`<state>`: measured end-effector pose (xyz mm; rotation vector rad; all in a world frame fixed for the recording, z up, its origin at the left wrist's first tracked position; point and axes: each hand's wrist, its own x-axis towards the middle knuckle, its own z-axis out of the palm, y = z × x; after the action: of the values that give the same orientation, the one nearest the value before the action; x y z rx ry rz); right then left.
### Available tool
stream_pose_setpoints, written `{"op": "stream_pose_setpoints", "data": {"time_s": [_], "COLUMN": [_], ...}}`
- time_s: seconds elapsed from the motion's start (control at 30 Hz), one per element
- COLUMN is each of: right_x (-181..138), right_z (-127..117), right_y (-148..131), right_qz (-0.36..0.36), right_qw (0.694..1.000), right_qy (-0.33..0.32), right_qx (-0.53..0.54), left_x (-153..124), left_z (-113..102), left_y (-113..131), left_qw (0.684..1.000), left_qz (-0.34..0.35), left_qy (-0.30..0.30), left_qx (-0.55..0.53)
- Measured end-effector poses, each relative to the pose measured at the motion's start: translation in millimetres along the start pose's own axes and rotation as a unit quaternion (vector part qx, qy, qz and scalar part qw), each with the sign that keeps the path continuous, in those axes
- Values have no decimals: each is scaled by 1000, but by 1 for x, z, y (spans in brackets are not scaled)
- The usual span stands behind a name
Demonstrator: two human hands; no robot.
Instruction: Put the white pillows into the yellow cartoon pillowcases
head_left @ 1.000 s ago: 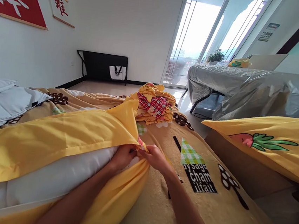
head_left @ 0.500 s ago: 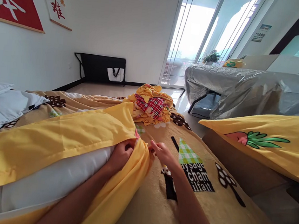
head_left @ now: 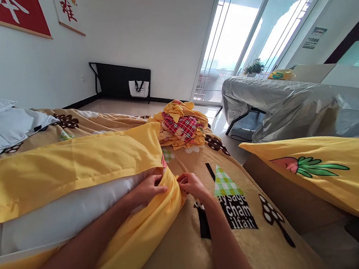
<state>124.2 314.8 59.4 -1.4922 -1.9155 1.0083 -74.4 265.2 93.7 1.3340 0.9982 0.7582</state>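
Note:
A yellow pillowcase point(head_left: 108, 153) lies partly over a white pillow point(head_left: 73, 209), whose long side shows through the open edge. My left hand point(head_left: 150, 189) is at the far corner of the opening, its thumb over the yellow cloth and its fingers partly hidden in the fold, closed on the pillowcase. Across the same gathered fold, my right hand point(head_left: 195, 186) pinches the outside of the pillowcase with bent fingers. Both hands rest just above a brown patterned blanket point(head_left: 184, 249).
Beyond the hands sits a heap of yellow and red checked cloths point(head_left: 183, 126). White pillows point(head_left: 11, 129) lie at left. On the right, a yellow cover with a carrot print point(head_left: 336, 187) is on a brown box point(head_left: 276, 186). Behind stands a plastic-covered table point(head_left: 297, 99).
My left thumb has come out over the edge of the cloth. My right hand has closed from a looser thumb-up pose into a pinch on the fold.

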Motion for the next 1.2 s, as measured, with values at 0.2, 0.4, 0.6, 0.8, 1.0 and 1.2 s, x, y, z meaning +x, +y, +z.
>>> {"op": "stream_pose_setpoints", "data": {"time_s": [0.2,0.4,0.6,0.8,1.0,1.2], "right_x": [-4,-6,-4,-3,-6,-4], "right_z": [5,9,13,13,-10,-13], "right_y": [-3,-5,-2,-4,0,9], "right_qz": [-12,-23,12,32,32,69], "right_qw": [993,983,982,983,994,994], "right_qy": [-41,-37,-33,-86,-103,-55], "right_qx": [-109,-177,-185,-158,-31,62], "left_x": [0,1,-1,-2,-3,-15], "left_z": [-1,-2,1,3,-4,-29], "left_y": [1,-1,3,4,9,31], "left_qw": [999,997,997,998,987,956], "left_qz": [-11,-19,-32,-32,-23,31], "left_qy": [34,56,56,58,115,197], "left_qx": [32,43,38,18,-112,-215]}}
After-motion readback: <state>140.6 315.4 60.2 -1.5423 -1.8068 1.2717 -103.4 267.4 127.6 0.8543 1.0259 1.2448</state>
